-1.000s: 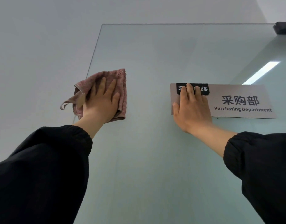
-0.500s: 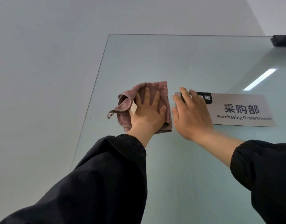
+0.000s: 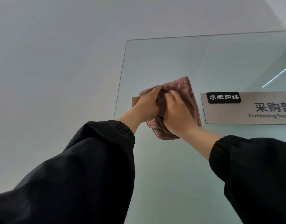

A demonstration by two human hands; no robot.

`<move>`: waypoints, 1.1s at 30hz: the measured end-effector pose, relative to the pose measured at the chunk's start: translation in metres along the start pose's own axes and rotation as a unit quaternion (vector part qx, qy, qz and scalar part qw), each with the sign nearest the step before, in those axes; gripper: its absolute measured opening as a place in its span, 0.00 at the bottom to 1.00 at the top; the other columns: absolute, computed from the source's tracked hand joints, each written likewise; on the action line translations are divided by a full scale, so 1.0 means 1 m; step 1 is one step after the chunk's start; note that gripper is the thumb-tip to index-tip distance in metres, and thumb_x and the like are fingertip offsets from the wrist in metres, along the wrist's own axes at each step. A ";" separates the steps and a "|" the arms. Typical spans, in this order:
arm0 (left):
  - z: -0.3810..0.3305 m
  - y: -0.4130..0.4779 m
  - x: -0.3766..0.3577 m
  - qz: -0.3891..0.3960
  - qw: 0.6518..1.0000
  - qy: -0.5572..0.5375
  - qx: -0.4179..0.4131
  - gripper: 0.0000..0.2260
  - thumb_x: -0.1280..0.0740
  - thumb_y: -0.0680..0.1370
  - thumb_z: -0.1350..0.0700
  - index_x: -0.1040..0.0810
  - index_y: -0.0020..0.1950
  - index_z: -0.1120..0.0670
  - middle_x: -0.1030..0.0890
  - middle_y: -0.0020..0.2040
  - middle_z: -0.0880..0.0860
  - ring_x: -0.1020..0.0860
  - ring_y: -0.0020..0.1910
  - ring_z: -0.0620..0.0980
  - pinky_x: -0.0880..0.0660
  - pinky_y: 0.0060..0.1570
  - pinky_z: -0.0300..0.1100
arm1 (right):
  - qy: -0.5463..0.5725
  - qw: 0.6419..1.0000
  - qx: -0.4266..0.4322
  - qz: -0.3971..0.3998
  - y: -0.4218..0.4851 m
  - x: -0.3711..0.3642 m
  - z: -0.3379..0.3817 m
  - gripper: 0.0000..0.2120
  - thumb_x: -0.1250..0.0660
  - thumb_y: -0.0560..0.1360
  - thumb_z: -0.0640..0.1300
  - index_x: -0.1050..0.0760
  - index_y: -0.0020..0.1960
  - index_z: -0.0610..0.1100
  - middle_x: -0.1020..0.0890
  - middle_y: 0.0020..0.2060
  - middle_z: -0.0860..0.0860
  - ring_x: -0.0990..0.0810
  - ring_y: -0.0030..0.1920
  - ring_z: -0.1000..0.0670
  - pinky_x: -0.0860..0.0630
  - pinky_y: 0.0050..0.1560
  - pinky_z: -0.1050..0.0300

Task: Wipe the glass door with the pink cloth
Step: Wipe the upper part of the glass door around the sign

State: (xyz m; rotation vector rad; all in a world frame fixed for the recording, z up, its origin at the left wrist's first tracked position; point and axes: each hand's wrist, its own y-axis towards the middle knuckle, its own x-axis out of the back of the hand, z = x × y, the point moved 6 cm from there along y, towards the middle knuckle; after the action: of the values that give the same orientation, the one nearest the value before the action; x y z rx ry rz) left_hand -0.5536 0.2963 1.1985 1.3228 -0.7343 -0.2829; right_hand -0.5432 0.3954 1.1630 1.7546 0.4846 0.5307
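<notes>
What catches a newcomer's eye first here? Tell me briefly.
Mid-frame, the left hand and the right hand both grip the bunched pink cloth, held up in front of the glass door. Just right of the cloth, a grey sign, cut off by the frame edge, sits on the glass with a black label at its top-left corner. Black sleeves fill the bottom.

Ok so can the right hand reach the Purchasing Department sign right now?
Probably yes. The right hand grips the pink cloth on the glass door just left of the sign, and only the cloth's edge lies between them, though that grip is full.
</notes>
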 end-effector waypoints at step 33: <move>0.011 -0.058 -0.030 -0.228 0.950 0.210 0.028 0.17 0.39 0.79 0.50 0.31 0.66 0.54 0.36 0.70 0.51 0.37 0.67 0.56 0.41 0.59 0.59 | -0.321 0.937 -0.137 0.032 -0.012 0.016 -0.093 0.29 0.60 0.80 0.59 0.58 0.79 0.52 0.56 0.79 0.48 0.61 0.78 0.43 0.65 0.75 0.41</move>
State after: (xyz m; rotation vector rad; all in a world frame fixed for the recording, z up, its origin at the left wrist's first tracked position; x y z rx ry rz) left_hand -0.5710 0.2905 1.1345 1.5362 -0.0715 -0.3342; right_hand -0.5854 0.4806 1.1727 1.5630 -0.1075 0.0419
